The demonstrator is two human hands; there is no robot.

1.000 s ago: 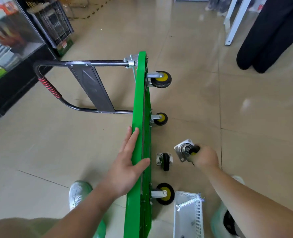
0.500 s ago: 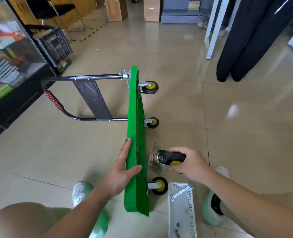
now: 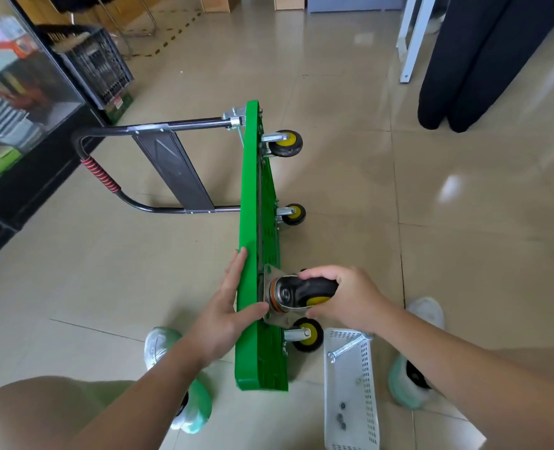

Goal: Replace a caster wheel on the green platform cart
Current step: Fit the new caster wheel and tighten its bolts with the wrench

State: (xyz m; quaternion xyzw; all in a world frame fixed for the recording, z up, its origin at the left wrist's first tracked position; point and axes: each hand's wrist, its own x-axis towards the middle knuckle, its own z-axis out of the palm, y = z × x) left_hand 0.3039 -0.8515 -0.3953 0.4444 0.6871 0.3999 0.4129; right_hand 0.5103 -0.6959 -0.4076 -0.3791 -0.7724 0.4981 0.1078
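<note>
Small fasteners (image 3: 340,417) sit unused in white basket (image 3: 369,384). My right hand (image 3: 347,300) grips the caster (image 3: 296,292), plate against green cart (image 3: 248,190) underside; left hand (image 3: 227,306), fingers flat, steadies the edge. Risk: unbolted plate slips off its holes, upended deck tips

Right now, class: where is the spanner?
Head view, lower right: the spanner lies across the far end of the white basket, just right of the nearest fitted wheel.

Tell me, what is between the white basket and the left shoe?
The green cart deck, standing on its edge, with one mounted yellow-hubbed wheel poking toward the basket; the head view shows it.
</note>
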